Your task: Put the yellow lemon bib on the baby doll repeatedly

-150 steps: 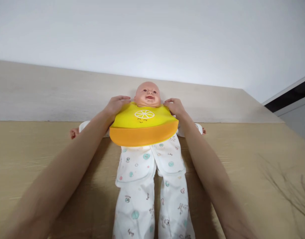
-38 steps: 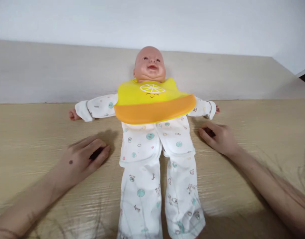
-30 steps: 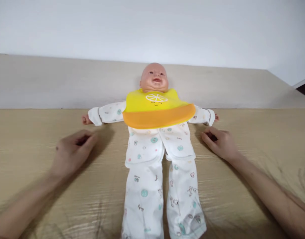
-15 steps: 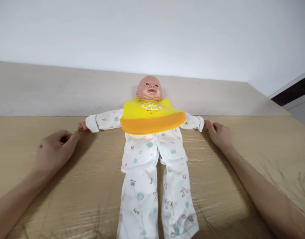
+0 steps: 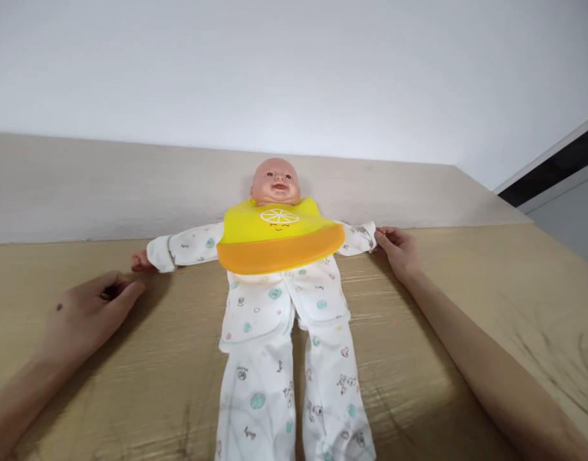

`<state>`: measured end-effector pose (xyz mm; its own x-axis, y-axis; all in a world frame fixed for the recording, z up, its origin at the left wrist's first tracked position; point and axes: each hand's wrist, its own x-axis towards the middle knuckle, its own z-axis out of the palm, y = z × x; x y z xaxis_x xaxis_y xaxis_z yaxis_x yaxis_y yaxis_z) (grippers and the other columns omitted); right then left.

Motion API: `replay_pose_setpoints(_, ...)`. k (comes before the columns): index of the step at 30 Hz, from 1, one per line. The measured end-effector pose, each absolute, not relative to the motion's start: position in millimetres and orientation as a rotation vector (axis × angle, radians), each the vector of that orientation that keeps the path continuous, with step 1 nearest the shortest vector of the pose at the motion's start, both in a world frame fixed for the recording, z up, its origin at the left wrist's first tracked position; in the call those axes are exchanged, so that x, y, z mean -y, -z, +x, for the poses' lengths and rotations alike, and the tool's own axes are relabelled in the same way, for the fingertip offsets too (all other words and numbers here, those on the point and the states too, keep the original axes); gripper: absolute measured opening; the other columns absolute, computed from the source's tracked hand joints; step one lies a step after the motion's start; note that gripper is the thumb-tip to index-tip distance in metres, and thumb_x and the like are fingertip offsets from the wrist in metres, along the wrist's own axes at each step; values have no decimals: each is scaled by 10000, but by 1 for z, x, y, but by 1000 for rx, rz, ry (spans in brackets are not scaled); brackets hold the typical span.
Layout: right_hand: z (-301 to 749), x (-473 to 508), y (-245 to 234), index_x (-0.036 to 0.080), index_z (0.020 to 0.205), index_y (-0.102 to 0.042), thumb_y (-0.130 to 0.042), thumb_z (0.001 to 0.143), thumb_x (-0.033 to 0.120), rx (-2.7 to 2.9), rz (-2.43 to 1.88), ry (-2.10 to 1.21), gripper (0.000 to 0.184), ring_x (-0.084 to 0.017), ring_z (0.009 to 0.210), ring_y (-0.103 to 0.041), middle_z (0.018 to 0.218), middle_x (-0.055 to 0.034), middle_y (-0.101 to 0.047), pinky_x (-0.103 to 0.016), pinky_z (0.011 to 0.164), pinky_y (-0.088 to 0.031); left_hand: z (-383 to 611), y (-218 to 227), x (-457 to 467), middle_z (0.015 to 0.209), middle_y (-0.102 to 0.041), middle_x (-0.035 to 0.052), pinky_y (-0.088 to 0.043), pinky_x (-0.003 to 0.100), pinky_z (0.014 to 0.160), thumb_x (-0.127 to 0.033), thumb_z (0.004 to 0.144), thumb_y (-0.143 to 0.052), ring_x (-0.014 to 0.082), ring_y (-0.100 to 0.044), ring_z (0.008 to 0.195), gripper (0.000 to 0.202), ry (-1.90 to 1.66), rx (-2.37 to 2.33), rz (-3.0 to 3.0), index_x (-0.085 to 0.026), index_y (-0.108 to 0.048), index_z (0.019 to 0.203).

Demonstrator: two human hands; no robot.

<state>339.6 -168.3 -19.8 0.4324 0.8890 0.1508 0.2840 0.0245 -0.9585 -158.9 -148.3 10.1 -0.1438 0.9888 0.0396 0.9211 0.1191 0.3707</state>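
Observation:
A baby doll (image 5: 275,182) lies on its back, arms spread, in a white printed top (image 5: 260,304) and trousers (image 5: 258,390). Across its chest sits a yellow bib (image 5: 298,224) with an orange pocket (image 5: 284,253) and a citrus-slice print. My right hand (image 5: 398,253) pinches the sleeve cuff (image 5: 369,235) on the picture's right; the doll's hand there is hidden. On the other side, my left hand (image 5: 95,307) rests with curled fingers just short of the doll's small fist (image 5: 141,260). Nothing shows in its grip, though the fingertips are partly hidden.
The doll lies on a wood-grain tabletop (image 5: 193,346). A pale upright panel (image 5: 82,186) runs behind its head, with a white wall (image 5: 275,70) beyond. A dark strip (image 5: 553,160) crosses the right edge.
The view has shifted, so the doll sits slightly lower and further left. My right fingers now pull the cuff out to a point. My left hand has drawn slightly back from the doll's fist.

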Motion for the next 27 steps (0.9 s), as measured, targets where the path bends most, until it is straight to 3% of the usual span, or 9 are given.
replay_pose_setpoints(6,342,171,27,176,861,-640,-782,666,538,1116,-1444,-654,435,-176,861,-628,948,-58,-654,-334,831,-545,-164,-5,147,676,-639,8,-411,257,586,-461,827,-466,204,-608,677,310,-316,-2223,1831,-199,-631,811)
replay_pose_setpoints(12,340,171,27,173,968,-662,-775,691,506,1167,-1437,-643,448,-181,941,-633,1044,-72,-668,-354,909,-531,-166,-2,146,701,-651,16,-405,268,593,-474,827,-465,212,-607,688,324,-263,-2196,1914,-199,-638,820)
replay_pose_setpoints(15,337,170,26,169,993,-664,-786,681,480,1155,-1418,-651,457,-154,883,-620,1002,-61,-666,-320,859,-530,-168,-1,145,743,-667,23,-405,270,586,-491,825,-476,216,-610,693,355,-227,-2192,1938,-200,-667,893)
replay_pose_setpoints(20,331,169,23,144,978,-662,-824,595,488,1102,-1523,-658,540,-105,683,-525,813,-24,-607,-238,601,-480,-174,4,142,731,-657,17,-394,251,585,-493,823,-483,202,-592,682,355,-188,-2187,1985,-196,-660,904)
replay_pose_setpoints(27,327,169,21,132,932,-658,-840,546,483,1046,-1560,-620,553,-96,625,-501,754,-18,-591,-226,530,-452,-163,-2,146,750,-629,26,-383,258,631,-506,861,-390,193,-582,701,383,-101,-2177,1970,-196,-615,863)
